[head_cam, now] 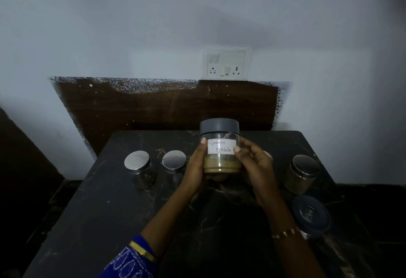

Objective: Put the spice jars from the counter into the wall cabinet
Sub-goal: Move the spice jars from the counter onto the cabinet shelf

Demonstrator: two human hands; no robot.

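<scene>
- We hold the Garam Masala jar upright above the counter, left hand and right hand clasping opposite sides.
- Its long axis stands vertical, grey lid up, midway between both hands.
- No wall cabinet shows, so we cannot tell which way to carry the jar.

Only readable thing was the white paper label stuck on the clear jar with the grey lid: handwritten "Garam Masala", split across two lines. The other jars had nothing I could make out.
</scene>
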